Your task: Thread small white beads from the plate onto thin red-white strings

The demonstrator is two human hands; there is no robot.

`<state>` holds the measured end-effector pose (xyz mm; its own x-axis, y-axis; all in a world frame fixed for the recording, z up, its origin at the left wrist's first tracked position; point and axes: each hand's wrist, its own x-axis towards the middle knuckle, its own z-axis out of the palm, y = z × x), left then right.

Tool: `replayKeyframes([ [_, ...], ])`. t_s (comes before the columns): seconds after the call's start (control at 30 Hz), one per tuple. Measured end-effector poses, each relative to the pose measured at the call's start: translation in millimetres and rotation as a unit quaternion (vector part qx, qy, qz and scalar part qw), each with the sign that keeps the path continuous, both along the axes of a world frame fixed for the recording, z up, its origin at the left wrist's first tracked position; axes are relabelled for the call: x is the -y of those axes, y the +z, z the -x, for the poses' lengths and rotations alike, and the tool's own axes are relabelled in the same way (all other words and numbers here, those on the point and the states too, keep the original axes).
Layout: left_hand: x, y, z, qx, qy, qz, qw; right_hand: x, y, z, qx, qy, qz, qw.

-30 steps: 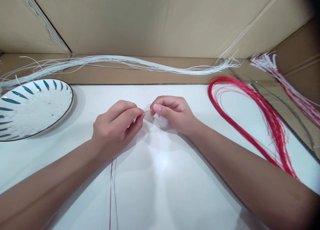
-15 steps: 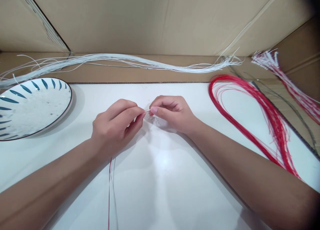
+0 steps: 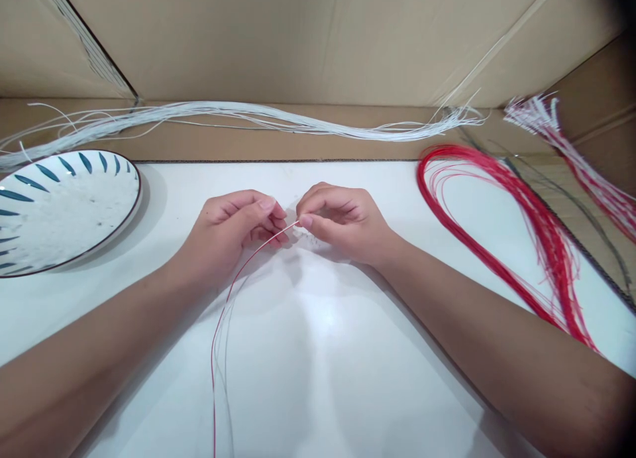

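Observation:
A thin red wire (image 3: 224, 312) runs from the bottom edge of the view up to my fingertips at the middle of the white table (image 3: 318, 352). My left hand (image 3: 233, 229) is curled beside the wire's upper end; whether it grips the wire I cannot tell. My right hand (image 3: 342, 221) pinches a small clear plastic piece (image 3: 312, 238) where the wire's tip meets it. The two hands almost touch.
A white plate with blue leaf marks (image 3: 59, 209) sits at the left. A looped bundle of red wires (image 3: 501, 232) lies at the right. White wires (image 3: 278, 121) stretch along the cardboard ledge at the back. Red-and-white wires (image 3: 581, 160) lie at the far right.
My left hand has slid forward along the red wire towards my right hand and turned. The wire now bows out in a curve below it. The right hand has stayed put.

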<state>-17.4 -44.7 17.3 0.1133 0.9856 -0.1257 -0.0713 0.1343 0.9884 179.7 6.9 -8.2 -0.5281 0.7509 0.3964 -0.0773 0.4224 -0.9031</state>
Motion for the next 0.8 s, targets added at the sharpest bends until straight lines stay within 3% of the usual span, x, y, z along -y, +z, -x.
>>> replayKeyframes([
  [0.27, -6.0, 4.6, 4.8, -0.01, -0.091, 0.1, 0.991, 0.2, 3.0, -0.3, 0.037, 0.01, -0.072, 0.997],
  [0.47, -6.1, 2.8, 5.0, -0.044, -0.085, 0.075, 0.993, 0.3, 1.7, -0.5, 0.057, 0.009, -0.086, 0.995],
  [0.67, -0.1, 5.8, 0.5, -0.148, -0.026, 0.031, 0.988, -0.2, -4.2, 1.1, 0.05, -0.021, -0.098, 0.994],
  [0.8, -0.7, 4.1, 4.9, -0.138, -0.031, 0.044, 0.989, -0.4, -4.1, 0.8, 0.059, -0.036, -0.074, 0.995],
])
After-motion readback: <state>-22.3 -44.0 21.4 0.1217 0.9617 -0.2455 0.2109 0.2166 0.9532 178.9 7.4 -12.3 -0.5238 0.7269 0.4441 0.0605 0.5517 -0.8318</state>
